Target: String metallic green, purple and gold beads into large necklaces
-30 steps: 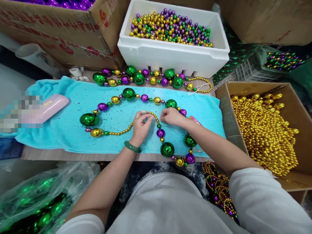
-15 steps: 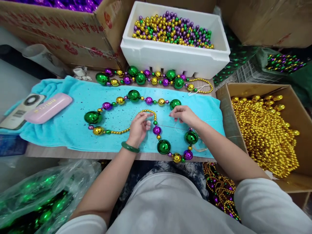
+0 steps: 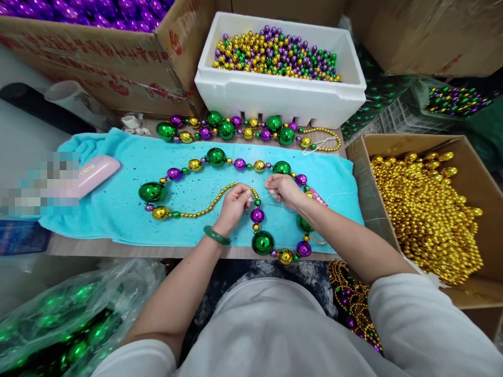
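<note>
A bead necklace (image 3: 263, 243) of large green, purple and gold balls lies in a loop on the turquoise towel (image 3: 113, 220). Its strand of small gold beads (image 3: 212, 207) curves up to my left hand (image 3: 234, 205). The fingertips of that hand are pinched on a thin white thread (image 3: 261, 198) beside the gold beads. My right hand (image 3: 286, 190) pinches the same thread a little to the right, and a short span stretches between both hands. Under my right wrist, part of the necklace and a pink patterned item (image 3: 317, 196) are partly covered.
A second bead necklace (image 3: 226, 130) lies along the table's back, before a white foam box (image 3: 279, 94) of small beads. Boxes hold gold bead strands (image 3: 424, 225) at right and purple balls (image 3: 82, 13) at back left. A pink case (image 3: 100, 173) rests on the towel's left.
My left hand has moved slightly right and its fingers have closed into a pinch. My right hand has shifted a little left, bringing the hands closer, with thread now visible between them.
</note>
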`<state>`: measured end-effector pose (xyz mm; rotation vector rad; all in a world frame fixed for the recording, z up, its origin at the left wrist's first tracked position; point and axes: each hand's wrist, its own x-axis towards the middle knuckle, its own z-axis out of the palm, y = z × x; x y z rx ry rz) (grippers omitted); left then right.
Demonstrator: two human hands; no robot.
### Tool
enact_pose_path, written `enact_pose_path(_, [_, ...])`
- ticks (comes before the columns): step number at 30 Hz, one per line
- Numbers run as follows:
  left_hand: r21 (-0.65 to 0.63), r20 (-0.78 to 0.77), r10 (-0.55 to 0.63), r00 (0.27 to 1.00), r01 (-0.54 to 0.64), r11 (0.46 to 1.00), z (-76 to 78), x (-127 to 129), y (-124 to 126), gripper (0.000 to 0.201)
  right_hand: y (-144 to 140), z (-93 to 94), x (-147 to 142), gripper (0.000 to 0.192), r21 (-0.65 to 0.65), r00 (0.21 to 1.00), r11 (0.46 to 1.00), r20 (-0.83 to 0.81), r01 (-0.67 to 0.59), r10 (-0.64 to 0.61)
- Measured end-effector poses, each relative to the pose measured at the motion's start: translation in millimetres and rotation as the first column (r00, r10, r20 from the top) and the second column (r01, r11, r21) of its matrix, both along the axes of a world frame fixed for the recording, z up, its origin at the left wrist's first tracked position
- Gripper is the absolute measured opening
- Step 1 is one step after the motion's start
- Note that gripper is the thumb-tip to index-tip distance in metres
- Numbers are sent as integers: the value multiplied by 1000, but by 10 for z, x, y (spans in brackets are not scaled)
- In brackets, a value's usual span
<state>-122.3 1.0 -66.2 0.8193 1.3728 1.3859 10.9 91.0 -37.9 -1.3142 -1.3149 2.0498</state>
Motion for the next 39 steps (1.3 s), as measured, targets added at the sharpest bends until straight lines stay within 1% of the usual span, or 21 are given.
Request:
enact_pose_path(2, [-7, -31, 1, 1000, -1, 1000, 7, -5, -16, 14, 31, 20, 28, 13, 39, 999, 999, 35, -23, 22])
enact_pose_path(5, [-8, -81, 7, 997, -8, 1000, 63, -43, -22, 14, 57, 102, 78, 7, 108, 990, 984, 40, -142, 138])
enact_pose_path(6, [9, -112, 13, 994, -12, 1000, 93, -59, -15, 15, 57, 141, 86, 5, 145, 980, 970, 34, -197, 194])
enact_pose_path(9, [110, -232, 27, 972, -1, 994, 212, -88, 42, 17, 33, 265, 61, 21, 253, 935, 902, 33, -350, 353])
enact_pose_path(11, [161, -271, 14, 963, 31, 986, 299, -83, 97, 18, 11, 338, 19, 15, 306, 912, 863, 57, -403, 406])
enact_pose_path(13, [157, -220, -45, 974, 81, 984, 380, -71, 142, 20, 4, 406, -12, 3, 369, 919, 844, 97, -389, 382])
enact_pose_path(15, [108, -127, -138, 982, 152, 983, 446, -65, 163, 27, 15, 484, -9, 11, 441, 936, 826, 127, -350, 329])
enact_pose_path(17, [57, -69, -223, 972, 227, 972, 499, -68, 161, 38, 35, 578, 30, 9, 490, 946, 809, 138, -323, 294])
enact_pose_path(19, [19, -77, -302, 950, 305, 952, 547, -72, 143, 42, 53, 678, 86, 6, 506, 945, 799, 143, -326, 295])
enact_pose_path(22, [-64, -166, -401, 901, 396, 916, 619, -52, 115, 39, 65, 810, 163, 7, 536, 949, 784, 157, -313, 272])
enact_pose_path(24, [-117, -219, -417, 882, 400, 909, 667, -18, 104, 35, 66, 880, 207, 8, 580, 953, 756, 163, -303, 256])
enact_pose_path(27, [-154, -236, -403, 884, 376, 914, 734, 43, 94, 32, 65, 977, 322, 9, 637, 948, 702, 203, -319, 247])
enact_pose_path(28, [-163, -242, -405, 882, 374, 913, 753, 62, 89, 31, 61, 1006, 389, 8, 665, 951, 680, 225, -309, 212])
enact_pose_path(30, [-184, -261, -413, 873, 375, 909, 784, 92, 69, 28, 29, 1035, 579, 10, 733, 950, 619, 302, -281, 74])
enact_pose_path(32, [-189, -270, -409, 872, 368, 910, 801, 112, 36, 25, -58, 988, 825, 13, 757, 882, 562, 461, -334, -96])
enact_pose_path(33, [-184, -265, -399, 878, 360, 915, 805, 119, 16, 24, -126, 924, 953, 14, 715, 796, 566, 584, -410, -161])
enact_pose_path(34, [-172, -258, -382, 887, 347, 922, 806, 124, -5, 23, -210, 833, 1074, 15, 629, 673, 595, 715, -501, -189])
enact_pose_path(36, [-144, -245, -347, 905, 321, 936, 810, 134, -45, 22, -403, 587, 1276, 20, 379, 393, 669, 909, -639, -140])
enact_pose_path(37, [-132, -241, -333, 912, 310, 942, 815, 141, -63, 22, -501, 450, 1351, 23, 304, 295, 679, 946, -668, -133])
enact_pose_path(38, [-123, -238, -325, 915, 303, 945, 826, 149, -79, 21, -592, 317, 1409, 27, 276, 232, 674, 960, -685, -157])
enact_pose_path(39, [-118, -238, -321, 917, 301, 946, 843, 160, -94, 21, -671, 199, 1455, 28, 272, 197, 656, 962, -704, -188])
